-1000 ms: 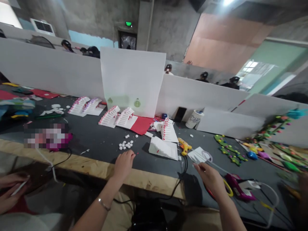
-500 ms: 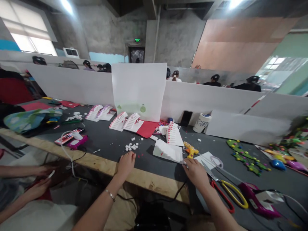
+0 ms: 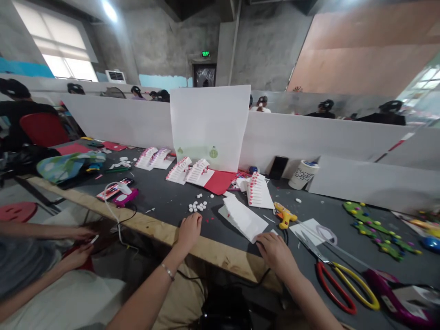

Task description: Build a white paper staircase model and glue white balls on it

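My left hand (image 3: pixel 189 230) rests at the front edge of the table, its fingers curled inward; whatever they may hold is hidden. Just beyond it lies a cluster of small white balls (image 3: pixel 197 207). My right hand (image 3: pixel 276 252) pinches the near right corner of a white folded card piece (image 3: pixel 244 219), which lies slanted on the table. Behind that piece stands a white stepped paper model (image 3: pixel 258 192) with red dots along its edge. A yellow glue gun (image 3: pixel 285 215) lies to the right, beyond my right hand.
Scissors (image 3: pixel 338 279) with red and yellow handles lie at right, near a purple power strip (image 3: pixel 395 298). More stepped models (image 3: pixel 197 171) stand by a red sheet (image 3: pixel 220 181). A white cup (image 3: pixel 303 175) is at the back. At left, a person's hands (image 3: pixel 80 254) hold something small.
The white folded card piece has turned, its near right corner swinging toward me with my right hand. My left hand stays curled near the balls. The camera view has shifted left.
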Motion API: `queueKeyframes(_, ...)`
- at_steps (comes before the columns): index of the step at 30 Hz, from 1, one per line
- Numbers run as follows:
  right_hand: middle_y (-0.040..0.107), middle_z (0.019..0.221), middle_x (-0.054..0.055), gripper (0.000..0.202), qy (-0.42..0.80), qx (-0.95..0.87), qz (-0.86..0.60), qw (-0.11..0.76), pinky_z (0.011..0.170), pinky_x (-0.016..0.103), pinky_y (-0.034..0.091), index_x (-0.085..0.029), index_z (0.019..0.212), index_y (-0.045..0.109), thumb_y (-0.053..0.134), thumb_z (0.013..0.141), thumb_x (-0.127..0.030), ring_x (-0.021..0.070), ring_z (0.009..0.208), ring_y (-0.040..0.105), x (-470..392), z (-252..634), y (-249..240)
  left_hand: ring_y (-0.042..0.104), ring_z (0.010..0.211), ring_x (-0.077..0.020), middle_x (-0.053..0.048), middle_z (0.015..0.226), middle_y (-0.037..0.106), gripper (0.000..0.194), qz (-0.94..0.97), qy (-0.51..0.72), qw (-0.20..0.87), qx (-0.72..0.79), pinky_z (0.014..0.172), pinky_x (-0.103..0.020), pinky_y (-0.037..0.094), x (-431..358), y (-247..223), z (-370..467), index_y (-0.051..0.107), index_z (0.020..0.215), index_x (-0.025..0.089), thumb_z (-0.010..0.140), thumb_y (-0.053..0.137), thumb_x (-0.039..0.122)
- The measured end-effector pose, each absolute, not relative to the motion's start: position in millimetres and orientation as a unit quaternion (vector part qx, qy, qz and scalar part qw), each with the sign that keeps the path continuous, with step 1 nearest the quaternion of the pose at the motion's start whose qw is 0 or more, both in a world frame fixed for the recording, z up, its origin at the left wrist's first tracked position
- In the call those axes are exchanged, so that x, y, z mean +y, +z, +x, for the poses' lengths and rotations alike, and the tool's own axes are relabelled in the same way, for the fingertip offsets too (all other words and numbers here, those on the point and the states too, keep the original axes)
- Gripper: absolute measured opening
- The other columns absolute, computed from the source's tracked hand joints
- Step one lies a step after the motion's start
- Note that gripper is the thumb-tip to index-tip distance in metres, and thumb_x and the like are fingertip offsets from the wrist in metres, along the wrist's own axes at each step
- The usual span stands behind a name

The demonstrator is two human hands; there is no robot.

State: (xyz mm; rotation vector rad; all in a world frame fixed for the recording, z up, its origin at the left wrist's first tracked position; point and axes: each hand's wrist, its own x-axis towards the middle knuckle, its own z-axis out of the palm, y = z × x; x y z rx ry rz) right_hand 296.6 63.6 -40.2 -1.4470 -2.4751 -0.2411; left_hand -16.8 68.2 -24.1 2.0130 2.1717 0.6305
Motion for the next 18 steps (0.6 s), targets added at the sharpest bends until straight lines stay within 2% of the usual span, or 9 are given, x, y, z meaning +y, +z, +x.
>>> queueKeyframes(5,0.07,0.098,0.007,0.015,-0.069,-0.856,-0.492,0.143,0.083,0.035,0.042,-0.022,0.101,0.068,0.059,0.09,-0.021,0.0234,0.092,0.061,58,285,-35,0.06,0.1,-0.0209,-0.005,0.102,0.069,0.018,0.686,0.257,0.056,0.678,0.087,-0.035,0.04,67,-23,-7,0.067,0.093,0.022,0.093,0.05,0.02)
queueKeyframes(9,0.069,0.09,0.009,0.013,-0.055,-0.835,-0.528,0.148,0.082,0.037,0.043,-0.019,0.094,0.069,0.057,0.09,-0.021,0.0253,0.089,0.061,59,277,-30,0.059,0.107,-0.0201,-0.006,0.112,0.069,0.02,0.751,0.271,0.111,0.592,0.094,-0.037,0.041,72,-28,24,0.068,0.094,0.022,0.092,0.049,0.016)
queueKeyframes(14,0.071,0.098,0.009,0.021,-0.037,-0.822,-0.544,0.164,0.083,0.035,0.046,-0.021,0.098,0.071,0.051,0.093,-0.022,0.0238,0.094,0.063,68,290,-11,0.055,0.121,-0.0236,-0.01,0.121,0.066,0.022,0.815,0.258,0.155,0.494,0.102,-0.043,0.041,83,-48,60,0.066,0.092,0.018,0.091,0.046,0.011)
queueKeyframes(16,0.071,0.1,0.008,0.027,0.01,-0.823,-0.531,0.202,0.081,0.032,0.049,-0.021,0.104,0.07,0.044,0.097,-0.024,0.0208,0.093,0.064,57,304,5,0.054,0.122,-0.0242,-0.011,0.12,0.066,0.023,0.819,0.263,0.157,0.485,0.102,-0.044,0.041,84,-55,68,0.066,0.094,0.018,0.092,0.045,0.011)
queueKeyframes(18,0.07,0.099,0.006,0.029,0.138,-0.817,-0.487,0.277,0.079,0.03,0.052,-0.022,0.113,0.067,0.043,0.099,-0.031,0.018,0.089,0.064,30,321,20,0.054,0.122,-0.0242,-0.011,0.119,0.067,0.023,0.812,0.278,0.168,0.484,0.103,-0.044,0.04,81,-58,75,0.068,0.094,0.019,0.092,0.046,0.012)
